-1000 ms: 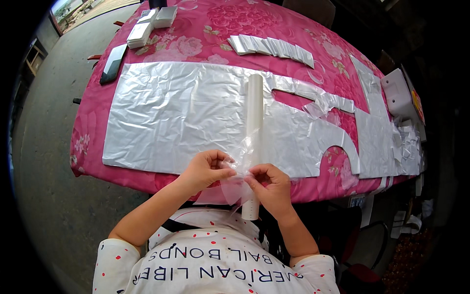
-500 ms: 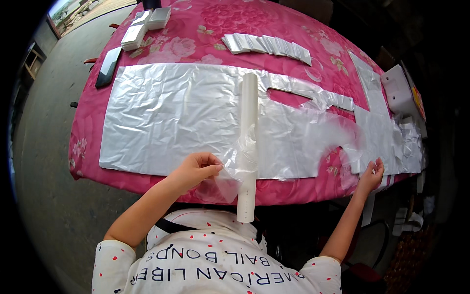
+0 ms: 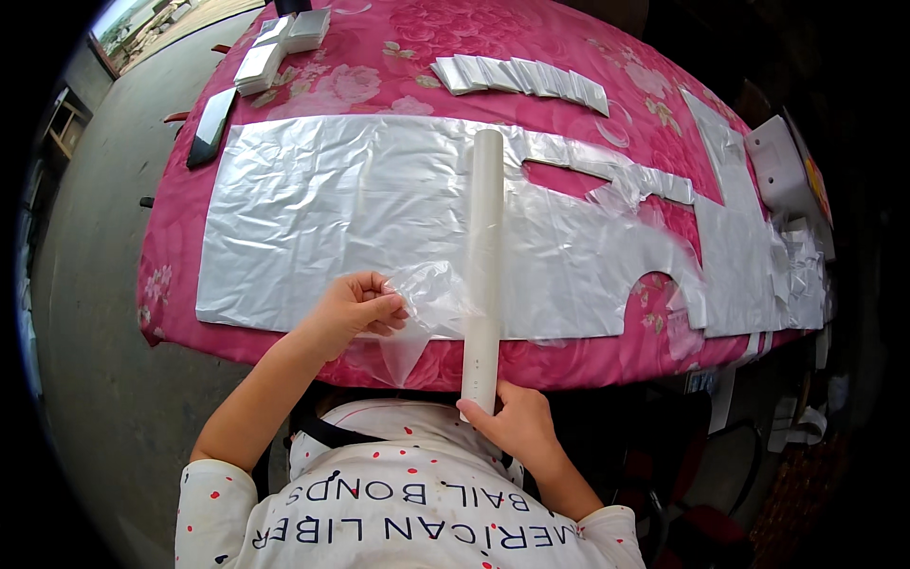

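Observation:
A white tube (image 3: pixel 485 213) lies across a flat stack of silvery translucent plastic bags (image 3: pixel 284 209), its near end jutting past the table edge. My left hand (image 3: pixel 362 305) is left of the tube, closed in a pinch on a thin clear plastic bag (image 3: pixel 431 289). The crumpled bag runs from my fingertips to the tube, part of it hanging over the pink cloth. My right hand (image 3: pixel 519 423) grips the tube's near end, with the thumb on top and the other fingers mostly hidden. The stack's cut-out handle end spreads to the right of the tube.
A pink floral cloth (image 3: pixel 417 28) covers the table. Folded white packets (image 3: pixel 521 78) lie in a row at the far side. Small stacked packs (image 3: pixel 258 68) and a phone (image 3: pixel 210 128) sit far left. More bags (image 3: pixel 735 256) and a white container (image 3: pixel 779 169) occupy the right.
My right hand has moved left from the bags' handle end to the tube's near end. The left hand has shifted slightly left and away with the clear bag; the raised film at right has gone.

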`<control>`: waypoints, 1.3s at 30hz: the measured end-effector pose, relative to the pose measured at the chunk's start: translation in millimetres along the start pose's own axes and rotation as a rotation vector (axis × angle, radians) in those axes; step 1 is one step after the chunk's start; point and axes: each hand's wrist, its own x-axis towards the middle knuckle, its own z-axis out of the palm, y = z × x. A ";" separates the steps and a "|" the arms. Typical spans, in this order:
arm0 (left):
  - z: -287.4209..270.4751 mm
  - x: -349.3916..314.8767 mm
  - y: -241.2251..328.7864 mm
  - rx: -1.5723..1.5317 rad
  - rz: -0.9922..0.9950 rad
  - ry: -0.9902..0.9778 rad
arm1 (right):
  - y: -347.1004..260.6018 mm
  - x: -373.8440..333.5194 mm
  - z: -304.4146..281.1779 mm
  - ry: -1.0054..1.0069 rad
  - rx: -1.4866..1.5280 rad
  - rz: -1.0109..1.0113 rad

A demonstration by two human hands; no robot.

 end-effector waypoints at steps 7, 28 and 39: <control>8.9 -4.9 7.7 0.092 0.047 0.000 | -2.9 9.4 -12.5 0.104 0.050 0.016; -92.1 -14.1 72.6 1.636 0.716 0.654 | 9.5 8.0 -7.3 0.187 0.035 -0.023; 57.3 81.5 1.6 1.166 0.984 0.057 | 10.3 4.9 -21.6 0.074 0.014 0.055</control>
